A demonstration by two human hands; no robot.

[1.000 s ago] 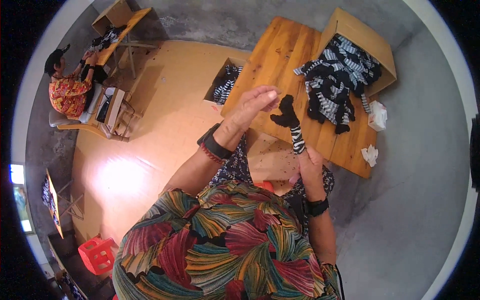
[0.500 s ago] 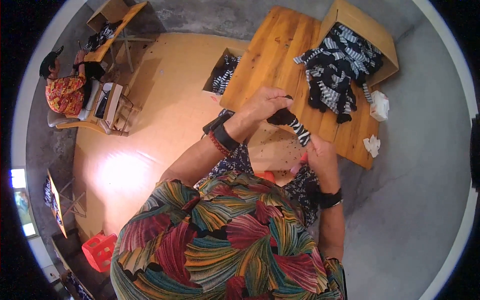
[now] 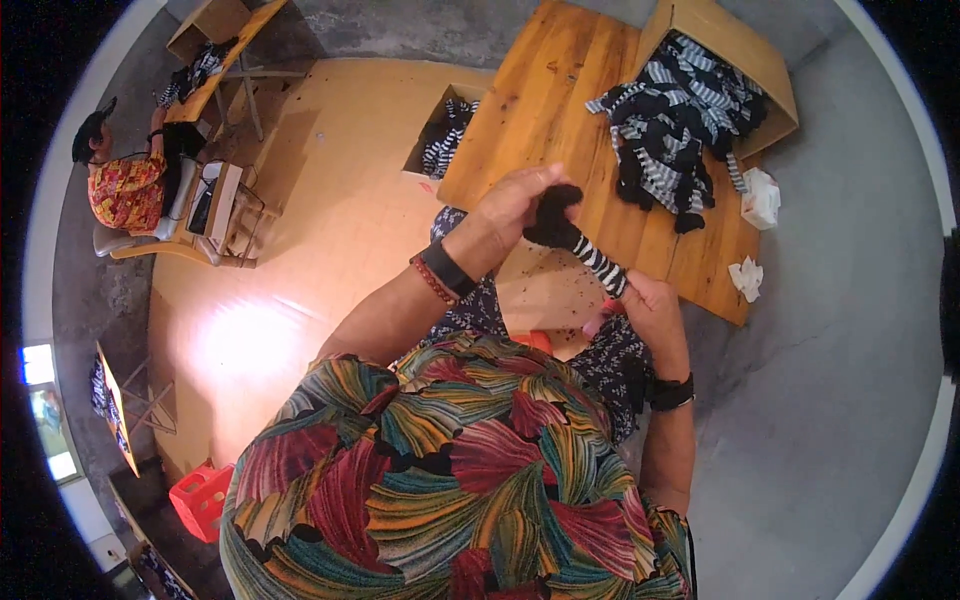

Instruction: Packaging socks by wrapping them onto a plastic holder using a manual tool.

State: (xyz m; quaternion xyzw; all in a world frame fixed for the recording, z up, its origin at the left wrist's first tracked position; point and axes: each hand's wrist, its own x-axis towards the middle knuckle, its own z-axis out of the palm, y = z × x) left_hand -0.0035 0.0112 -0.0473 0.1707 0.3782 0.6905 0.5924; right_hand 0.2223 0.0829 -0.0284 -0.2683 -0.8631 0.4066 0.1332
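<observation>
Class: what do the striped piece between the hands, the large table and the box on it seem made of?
Striped piece: apparently matte knit fabric, judging by its soft, fuzzy look; fibre unclear.
Table: probably wood, perhaps varnished; grain bands show.
Box: likely matte cardboard, from its plain brown panels.

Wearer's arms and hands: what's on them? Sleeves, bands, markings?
The left hand and right hand are ungloved; forearms bare. Left wrist: wide black band plus red beaded bracelet. Right wrist: black strap. Short sleeves belong to a multicoloured shirt with a fan-shaped pattern.
</observation>
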